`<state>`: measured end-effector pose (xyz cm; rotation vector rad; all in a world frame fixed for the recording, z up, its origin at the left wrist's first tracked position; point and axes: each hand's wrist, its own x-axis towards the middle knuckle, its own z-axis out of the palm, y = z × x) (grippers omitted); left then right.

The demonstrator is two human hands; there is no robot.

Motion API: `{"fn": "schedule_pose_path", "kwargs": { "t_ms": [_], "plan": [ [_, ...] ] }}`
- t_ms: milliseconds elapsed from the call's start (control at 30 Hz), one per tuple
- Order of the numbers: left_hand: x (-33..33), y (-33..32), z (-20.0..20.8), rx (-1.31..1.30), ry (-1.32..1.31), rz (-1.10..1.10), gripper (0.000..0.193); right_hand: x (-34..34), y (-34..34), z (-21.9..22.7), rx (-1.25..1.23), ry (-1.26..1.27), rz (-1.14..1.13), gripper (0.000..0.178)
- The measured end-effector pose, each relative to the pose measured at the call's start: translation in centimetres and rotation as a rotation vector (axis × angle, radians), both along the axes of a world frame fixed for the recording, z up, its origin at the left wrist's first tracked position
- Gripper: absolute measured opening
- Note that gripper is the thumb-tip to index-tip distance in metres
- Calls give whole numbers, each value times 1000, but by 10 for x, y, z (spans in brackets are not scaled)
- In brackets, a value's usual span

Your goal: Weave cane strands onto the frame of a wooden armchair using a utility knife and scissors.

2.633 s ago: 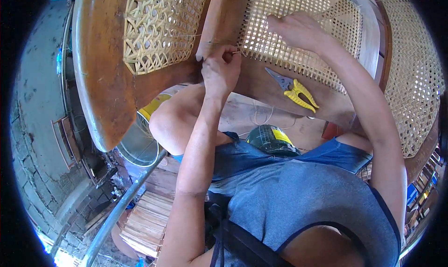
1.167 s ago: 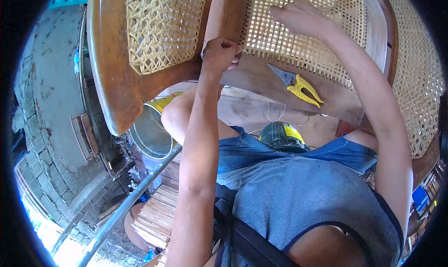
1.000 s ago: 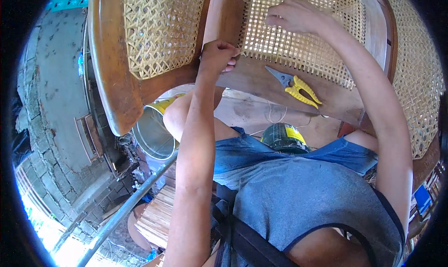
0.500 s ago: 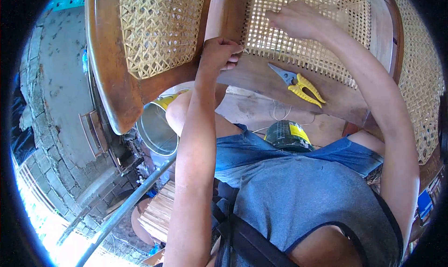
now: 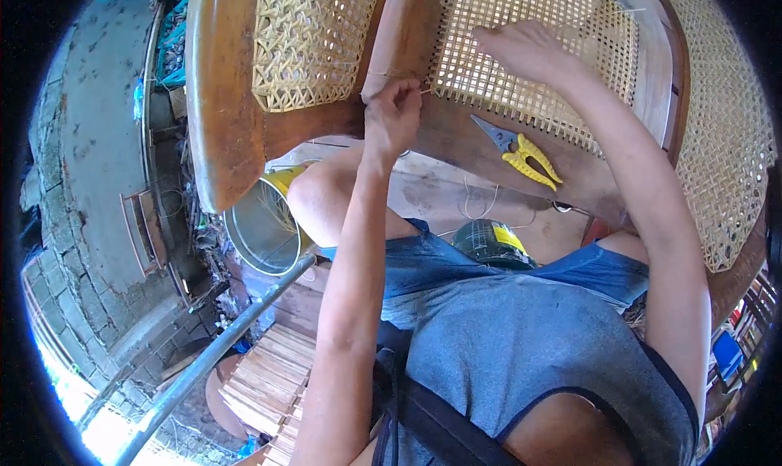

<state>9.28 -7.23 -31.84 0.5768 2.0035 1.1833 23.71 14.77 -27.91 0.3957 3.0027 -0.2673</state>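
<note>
My left hand [image 5: 394,117] is at the near left corner of a wooden seat frame [image 5: 456,112], thumb and fingertips pinched together on a thin cane strand [image 5: 427,92]. Above the open cane mesh [image 5: 509,83] of that seat is my right hand [image 5: 525,52], its fingers drawn together and pointing left. What those fingers hold, if anything, is hidden beneath them. Pruning shears [image 5: 517,150] with yellow handles lie on the front rail, blades toward the left. A pale strand end [image 5: 634,10] sticks out at the mesh's far right.
A finished cane panel [image 5: 305,46] in a wooden frame rises at left; another woven panel [image 5: 725,116] is at right. Below are a metal bucket [image 5: 265,230] with strands inside, a dark green container [image 5: 489,244] and a metal pipe [image 5: 224,348]. Wooden slats [image 5: 265,376] lie lower left.
The view has shifted slightly, so the chair appears farther right on the left side. My left hand has turned, its fingertips now drawn up in a pinch; my right hand stays over the mesh.
</note>
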Motion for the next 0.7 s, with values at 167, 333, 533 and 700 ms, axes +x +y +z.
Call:
{"fn": "schedule_pose_path", "kwargs": {
  "t_ms": [167,333,533,700],
  "plan": [
    [14,-7,19,131,518,-152,16,0,-7,2,37,40,-32,18],
    [4,6,9,191,762,-297,7,1,-2,-5,-2,46,-44,16],
    [-2,17,6,43,860,-361,6,1,-1,-3,1,126,-36,17],
    [6,8,7,160,608,-111,11,-8,-1,-5,261,383,126,17]
  ]
}}
